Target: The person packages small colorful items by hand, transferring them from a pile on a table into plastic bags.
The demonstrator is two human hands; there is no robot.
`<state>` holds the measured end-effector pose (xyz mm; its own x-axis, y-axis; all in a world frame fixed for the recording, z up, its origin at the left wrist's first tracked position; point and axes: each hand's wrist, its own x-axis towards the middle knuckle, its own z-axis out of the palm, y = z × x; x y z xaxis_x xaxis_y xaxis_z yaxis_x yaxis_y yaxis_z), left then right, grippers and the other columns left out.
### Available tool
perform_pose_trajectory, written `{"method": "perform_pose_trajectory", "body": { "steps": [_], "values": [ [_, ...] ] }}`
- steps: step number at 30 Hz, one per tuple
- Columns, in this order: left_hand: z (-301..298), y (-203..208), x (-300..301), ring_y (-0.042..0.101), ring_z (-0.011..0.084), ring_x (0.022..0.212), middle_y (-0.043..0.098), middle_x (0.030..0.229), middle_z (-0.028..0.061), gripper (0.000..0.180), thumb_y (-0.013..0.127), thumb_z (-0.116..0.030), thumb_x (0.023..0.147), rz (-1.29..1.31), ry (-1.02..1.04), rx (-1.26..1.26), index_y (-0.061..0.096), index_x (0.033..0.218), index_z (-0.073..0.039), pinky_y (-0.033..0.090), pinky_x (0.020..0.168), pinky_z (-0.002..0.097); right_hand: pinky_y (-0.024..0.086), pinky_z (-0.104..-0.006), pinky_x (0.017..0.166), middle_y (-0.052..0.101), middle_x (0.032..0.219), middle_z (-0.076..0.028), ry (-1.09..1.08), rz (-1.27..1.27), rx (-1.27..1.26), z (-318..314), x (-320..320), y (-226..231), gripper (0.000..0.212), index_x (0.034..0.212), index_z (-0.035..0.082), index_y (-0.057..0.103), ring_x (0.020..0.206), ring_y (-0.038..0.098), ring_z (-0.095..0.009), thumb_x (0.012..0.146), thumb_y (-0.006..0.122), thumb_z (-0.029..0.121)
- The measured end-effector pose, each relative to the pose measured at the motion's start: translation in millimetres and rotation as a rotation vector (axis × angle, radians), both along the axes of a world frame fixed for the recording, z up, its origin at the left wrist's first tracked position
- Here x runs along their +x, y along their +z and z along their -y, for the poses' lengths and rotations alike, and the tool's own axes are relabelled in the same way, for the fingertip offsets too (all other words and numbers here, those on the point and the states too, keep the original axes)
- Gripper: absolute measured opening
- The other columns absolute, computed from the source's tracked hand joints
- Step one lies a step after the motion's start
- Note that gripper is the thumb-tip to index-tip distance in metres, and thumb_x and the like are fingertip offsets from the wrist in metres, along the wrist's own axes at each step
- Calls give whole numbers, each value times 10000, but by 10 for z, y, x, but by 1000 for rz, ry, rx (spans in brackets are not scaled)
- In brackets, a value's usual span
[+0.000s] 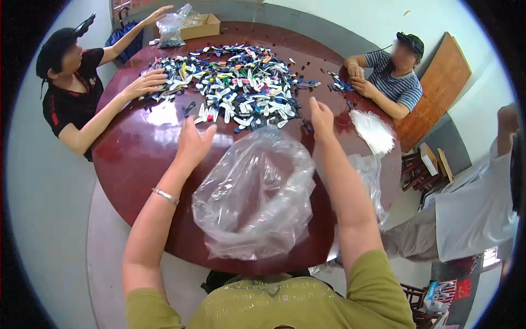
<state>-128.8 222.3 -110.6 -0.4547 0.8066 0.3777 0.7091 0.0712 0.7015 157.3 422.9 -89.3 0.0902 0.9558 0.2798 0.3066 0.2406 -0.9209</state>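
While a clear bag (219, 233) is placed near the surface's (137, 181) front edge, left hand (193, 145) and right hand (322, 117) are held empty, fingers (189, 126) loosely outstretched.

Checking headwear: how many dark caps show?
2: one cap on the left person, another cap on the upper-right person. The head of the white-shirted person isn't visible.

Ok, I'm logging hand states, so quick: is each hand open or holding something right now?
Left hand: open, nothing visibly held.
Right hand: looks open, nothing visibly held.
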Motion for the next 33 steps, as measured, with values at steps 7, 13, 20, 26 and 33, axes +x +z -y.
{"method": "perform_pose_trajectory", "body": {
  "steps": [7,13,20,26,33],
  "values": [
    [-833,-26,-153,227,454,1318,290,1357,368,892,587,-559,781,-188,320,-199,299,1314,97,150,1094,491,345,-438,994,505,1270,-207,-282,377,79,-523,-244,-273,622,1210,-2,543,1181,478,-341,835,527,493],
    [-1250,98,-60,297,426,1297,362,1352,313,943,589,-629,745,-249,275,-250,336,1338,60,213,1075,470,320,-425,1022,499,1293,-196,-167,603,-2,-959,-424,-90,777,1278,6,487,1224,449,-331,794,493,615],
    [-1351,109,-7,447,348,1190,486,1258,236,788,673,-523,732,-288,67,-119,476,1238,47,356,997,405,373,-392,988,534,1234,-243,187,691,80,-1044,-862,23,863,1260,-22,500,1173,503,-341,731,552,658],
    [-1428,30,56,409,374,1236,459,1285,271,718,727,-374,715,-117,-74,69,480,1222,69,323,1043,409,373,-360,998,480,1294,-253,339,503,127,-879,-1129,-40,942,1309,-41,435,1197,483,-322,632,746,535],
    [-1329,25,1,556,323,1089,566,1169,232,592,719,-310,740,34,-121,214,522,1185,27,430,925,380,459,-269,818,642,1027,-76,693,23,-31,-459,-1267,224,424,1102,48,643,943,587,-152,749,720,269]
  ]
}}
